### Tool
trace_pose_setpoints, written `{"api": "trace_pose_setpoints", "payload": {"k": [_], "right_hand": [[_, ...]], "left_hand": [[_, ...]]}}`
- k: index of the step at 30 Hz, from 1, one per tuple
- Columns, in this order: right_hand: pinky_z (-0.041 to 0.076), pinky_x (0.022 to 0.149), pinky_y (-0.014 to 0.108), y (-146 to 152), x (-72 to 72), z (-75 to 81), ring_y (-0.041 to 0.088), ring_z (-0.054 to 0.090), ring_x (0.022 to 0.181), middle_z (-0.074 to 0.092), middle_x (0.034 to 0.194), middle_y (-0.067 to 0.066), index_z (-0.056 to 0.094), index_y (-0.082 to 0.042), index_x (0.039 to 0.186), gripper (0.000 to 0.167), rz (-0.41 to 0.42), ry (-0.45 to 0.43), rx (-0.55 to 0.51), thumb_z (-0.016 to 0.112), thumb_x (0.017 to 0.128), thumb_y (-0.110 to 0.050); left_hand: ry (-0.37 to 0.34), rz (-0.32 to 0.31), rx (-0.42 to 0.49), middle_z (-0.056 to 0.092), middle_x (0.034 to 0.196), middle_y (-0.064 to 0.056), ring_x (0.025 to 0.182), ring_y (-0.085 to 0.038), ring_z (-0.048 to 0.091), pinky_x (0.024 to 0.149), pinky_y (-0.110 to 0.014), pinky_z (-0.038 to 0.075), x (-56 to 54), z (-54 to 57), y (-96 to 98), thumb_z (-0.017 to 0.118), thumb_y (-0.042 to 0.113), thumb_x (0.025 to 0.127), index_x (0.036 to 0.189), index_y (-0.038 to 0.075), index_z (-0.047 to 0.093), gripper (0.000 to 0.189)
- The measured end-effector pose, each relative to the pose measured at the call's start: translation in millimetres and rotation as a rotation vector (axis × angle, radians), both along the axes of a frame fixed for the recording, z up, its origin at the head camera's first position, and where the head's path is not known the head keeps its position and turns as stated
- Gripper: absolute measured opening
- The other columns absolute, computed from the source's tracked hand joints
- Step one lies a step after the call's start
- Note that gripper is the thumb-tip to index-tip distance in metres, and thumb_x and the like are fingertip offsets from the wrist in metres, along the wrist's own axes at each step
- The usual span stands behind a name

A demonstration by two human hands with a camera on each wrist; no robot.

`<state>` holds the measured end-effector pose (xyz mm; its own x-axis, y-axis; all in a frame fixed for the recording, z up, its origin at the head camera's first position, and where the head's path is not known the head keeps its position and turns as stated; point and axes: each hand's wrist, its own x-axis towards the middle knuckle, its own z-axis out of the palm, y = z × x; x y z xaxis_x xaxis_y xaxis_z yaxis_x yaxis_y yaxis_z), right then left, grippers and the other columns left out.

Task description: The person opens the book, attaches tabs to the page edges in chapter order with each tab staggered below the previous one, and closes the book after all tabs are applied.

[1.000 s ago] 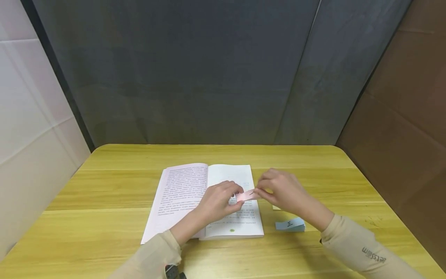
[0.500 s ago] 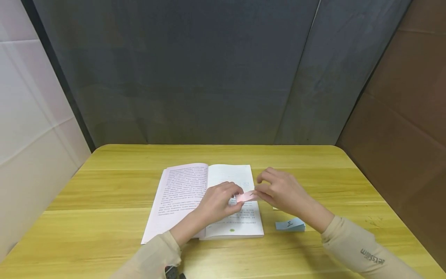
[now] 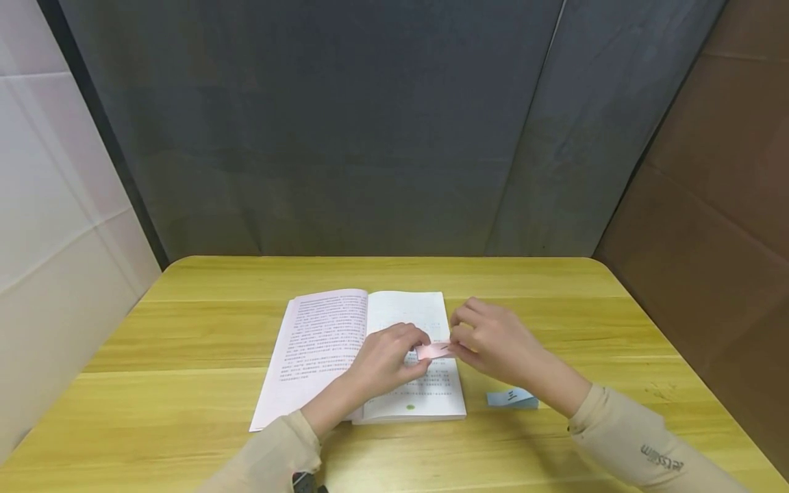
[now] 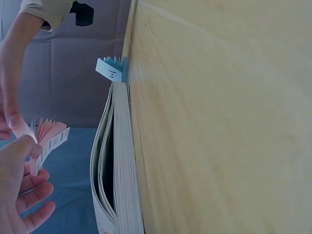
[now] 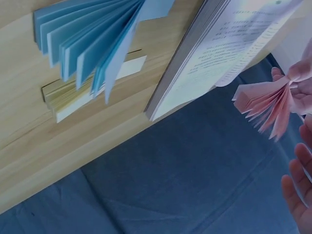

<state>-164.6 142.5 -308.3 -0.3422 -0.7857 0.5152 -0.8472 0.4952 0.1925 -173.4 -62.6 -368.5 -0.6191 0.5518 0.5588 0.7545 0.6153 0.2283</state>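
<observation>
In the head view, my left hand [image 3: 390, 356] pinches a small pad of pink sticky notes [image 3: 433, 350] between thumb and fingers, over the right-hand page of an open book [image 3: 320, 342]. Fingertips of my right hand [image 3: 496, 342] pinch the pad's top sheet at its right end. Seen from the left wrist, the pink sheets [image 4: 48, 134] fan out beyond the left thumb, and a pale printed strip runs along the pad. The right wrist view shows the same pink fan [image 5: 268, 105] hanging from the fingers.
A blue sticky-note pad [image 3: 513, 398] lies on the wooden table [image 3: 185, 411] right of the book. Beside it is a yellow pad [image 5: 73, 100], hidden behind my right hand in the head view. Dark fabric [image 3: 345, 137] stands behind the table.
My right hand has shifted slightly left and its fingers have closed in around the sheet's end. The yellow pad's edge has gone out of sight in the head view. My left hand stays nearly still.
</observation>
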Motion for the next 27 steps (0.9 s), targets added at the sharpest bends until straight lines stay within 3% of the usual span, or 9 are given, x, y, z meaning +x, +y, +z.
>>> {"api": "trace_pose_setpoints", "payload": {"k": [10,27], "right_hand": [[0.045,0.060,0.026,-5.5,7.3,2.6,0.017,0.051,0.078,0.055,0.082,0.001,0.064,-0.008,0.071,0.011,0.036,0.161,0.041,0.074,0.067,-0.013],[0.044,0.059,0.024,-5.6,10.3,4.3,0.017,0.051,0.082,0.055,0.085,0.000,0.063,-0.011,0.070,0.009,0.039,0.180,0.058,0.071,0.071,-0.015]], "left_hand": [[0.032,0.006,-0.005,0.054,0.074,0.012,0.064,-0.002,0.046,0.051,-0.018,0.039,-0.4,-0.5,0.6,0.066,0.023,0.070,0.084,0.015,0.062,0.017],[0.053,-0.022,0.006,0.058,0.077,0.009,0.066,-0.004,0.050,0.055,-0.020,0.041,-1.9,-4.2,1.1,0.065,0.025,0.074,0.086,0.015,0.063,0.016]]}}
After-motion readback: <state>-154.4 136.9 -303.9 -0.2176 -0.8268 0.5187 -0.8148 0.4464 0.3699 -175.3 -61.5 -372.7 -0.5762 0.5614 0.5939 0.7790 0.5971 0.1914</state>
